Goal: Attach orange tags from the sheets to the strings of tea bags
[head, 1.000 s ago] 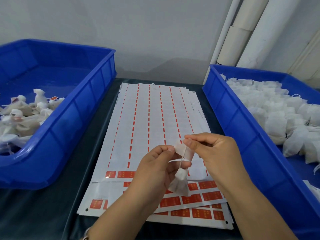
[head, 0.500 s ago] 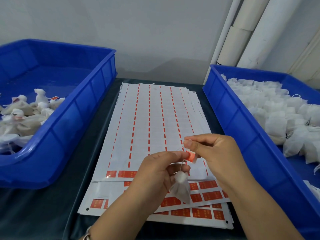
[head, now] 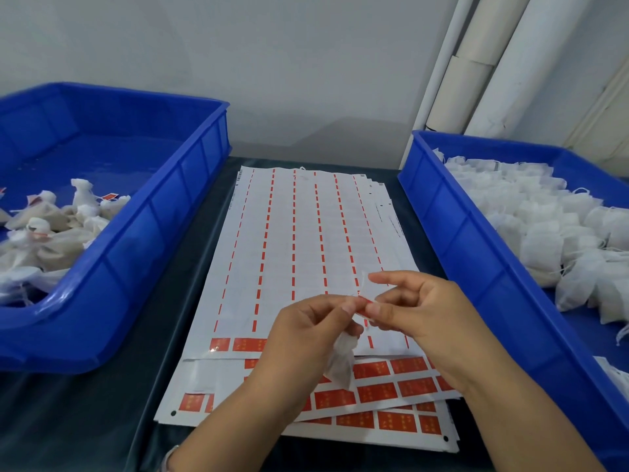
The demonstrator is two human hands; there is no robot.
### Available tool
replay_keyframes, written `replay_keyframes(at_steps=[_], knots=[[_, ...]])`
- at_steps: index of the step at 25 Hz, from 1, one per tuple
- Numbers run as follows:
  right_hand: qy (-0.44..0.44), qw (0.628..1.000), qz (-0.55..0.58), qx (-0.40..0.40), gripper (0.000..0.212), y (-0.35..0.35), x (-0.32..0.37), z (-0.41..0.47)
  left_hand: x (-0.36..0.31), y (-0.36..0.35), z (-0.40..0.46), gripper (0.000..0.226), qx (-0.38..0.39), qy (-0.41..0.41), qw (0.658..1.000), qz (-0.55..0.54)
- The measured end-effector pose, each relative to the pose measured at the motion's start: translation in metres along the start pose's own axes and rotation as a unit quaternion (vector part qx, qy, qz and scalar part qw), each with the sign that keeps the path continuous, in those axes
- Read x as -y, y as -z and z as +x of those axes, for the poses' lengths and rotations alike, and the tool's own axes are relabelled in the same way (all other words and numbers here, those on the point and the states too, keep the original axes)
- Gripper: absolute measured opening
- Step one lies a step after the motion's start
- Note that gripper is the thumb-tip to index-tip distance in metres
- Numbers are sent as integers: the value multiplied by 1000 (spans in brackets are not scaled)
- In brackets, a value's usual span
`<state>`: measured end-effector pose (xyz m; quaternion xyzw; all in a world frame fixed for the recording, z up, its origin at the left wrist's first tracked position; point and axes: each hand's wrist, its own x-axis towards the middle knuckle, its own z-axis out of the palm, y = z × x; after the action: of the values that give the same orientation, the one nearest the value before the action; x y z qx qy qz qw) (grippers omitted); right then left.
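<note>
Blue bins [head: 143,260] flanking tag sheets [head: 299,240], hands [head: 367,308] above

No legible text, number or brand appears. The orange tags [head: 377,392] on the sheets [head: 299,233] carry faint yellow markings, too small to read. Small dark print along the sheet edges is likewise unreadable.

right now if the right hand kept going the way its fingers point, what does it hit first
The right hand points left, toward the left hand. It would meet that hand's fingertips almost at once; both already pinch the orange tag between them. Depth looks matched, though one view can't confirm.
</note>
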<state>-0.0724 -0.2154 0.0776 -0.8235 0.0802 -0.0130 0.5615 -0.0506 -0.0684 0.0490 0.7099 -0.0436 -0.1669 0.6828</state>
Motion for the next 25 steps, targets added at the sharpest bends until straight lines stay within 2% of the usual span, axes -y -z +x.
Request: replay_keyframes(at_steps=[1,3,6,11,15,18,21,23,25], knots=[[8,1000,-9,-5,37,-1,0,-1,-1,1,0,13,7,-7,1000,-6],[33,999,-42,-9,42,-4,1,-2,1,3,3,29,8,-21,1000,-10],[63,995,-81,-17,49,-5,5,-5,-3,6,5,8,7,-22,999,40],[71,995,-65,-8,50,3,12,-4,-17,18,17,15,47,-59,993,87],[49,998,-48,2,48,-3,16,-2,-35,29,19,13,1,-84,980,178],[57,998,-26,-26,45,1,21,-2,-68,59,13,14,-75,-158,977,122],[57,996,-19,-66,35,23,31,-4,-112,112,12,6,-212,-266,940,32],[53,993,-53,-87,26,47,37,-6,-132,151,19,7,-288,-300,908,43],[29,987,-94,-124,19,76,39,-2,-137,188,33,10,-351,-288,885,107]])
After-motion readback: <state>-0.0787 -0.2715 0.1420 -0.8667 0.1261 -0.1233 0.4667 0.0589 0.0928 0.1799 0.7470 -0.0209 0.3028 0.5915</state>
